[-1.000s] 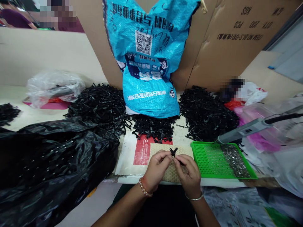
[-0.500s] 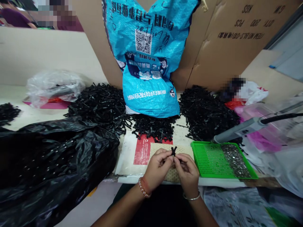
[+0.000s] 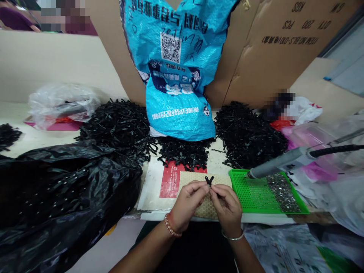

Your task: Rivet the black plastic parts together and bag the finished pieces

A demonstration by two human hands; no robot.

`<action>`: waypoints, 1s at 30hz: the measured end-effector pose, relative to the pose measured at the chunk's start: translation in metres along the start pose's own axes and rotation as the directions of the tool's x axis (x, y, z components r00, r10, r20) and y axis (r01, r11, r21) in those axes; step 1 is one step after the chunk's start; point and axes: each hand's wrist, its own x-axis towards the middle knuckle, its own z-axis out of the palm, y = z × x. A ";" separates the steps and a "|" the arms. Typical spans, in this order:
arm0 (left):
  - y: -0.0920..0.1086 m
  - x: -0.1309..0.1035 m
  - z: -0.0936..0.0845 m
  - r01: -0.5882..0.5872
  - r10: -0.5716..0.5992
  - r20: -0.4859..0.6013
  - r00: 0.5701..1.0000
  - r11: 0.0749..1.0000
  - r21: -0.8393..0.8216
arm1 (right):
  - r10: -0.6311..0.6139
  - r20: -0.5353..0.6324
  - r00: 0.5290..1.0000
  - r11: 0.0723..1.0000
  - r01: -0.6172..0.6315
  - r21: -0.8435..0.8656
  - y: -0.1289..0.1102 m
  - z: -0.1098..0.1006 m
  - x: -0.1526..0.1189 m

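Two small black strip-like pieces with knobbed ends [image 3: 209,180] stick up in a V between my fingertips. My left hand [image 3: 191,199] pinches them from the left, and my right hand [image 3: 226,201] closes on their lower part from the right. Whether a tiny fastener sits between the fingers is hidden. Beneath both hands lies a tan textured mat [image 3: 186,177]. Right of my right hand stands a green perforated tray [image 3: 237,189] holding small shiny metal parts [image 3: 284,193]. A grey pen-shaped power tool [image 3: 280,163] with a black cable hangs over its back edge.
Heaps of similar black pieces [image 3: 116,129] lie left, centre and right [image 3: 250,132] along the back. A blue woven sack [image 3: 182,113] rises behind the middle heap. A black plastic bag [image 3: 71,197] of pieces fills the left front. Cardboard [image 3: 264,64] stands behind.
The black pieces have spread into a wider, clearer V between my fingers. My right hand has shifted slightly right. The hanging power tool has swung left over the tray.
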 end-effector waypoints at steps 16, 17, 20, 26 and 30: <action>0.006 0.024 -0.050 0.005 0.011 -0.177 0.984 0.996 0.087 | -0.026 0.462 0.886 0.966 0.142 -0.218 0.038 0.038 0.110; 0.005 0.024 -0.052 0.015 -0.001 -0.168 0.986 0.996 0.083 | -0.011 0.491 0.871 0.947 0.167 -0.274 0.042 0.048 0.115; 0.002 0.023 -0.056 0.050 -0.041 -0.132 0.990 0.996 0.068 | 0.034 0.520 0.853 0.884 0.217 -0.413 0.050 0.069 0.117; 0.001 0.032 -0.063 0.084 -0.080 -0.050 0.996 0.993 0.082 | 0.095 0.511 0.854 0.866 0.183 -0.466 0.048 0.079 0.115; 0.003 0.034 -0.064 0.070 -0.073 0.021 0.997 0.991 0.117 | 0.184 0.502 0.845 0.965 -0.057 -0.257 0.048 0.073 0.125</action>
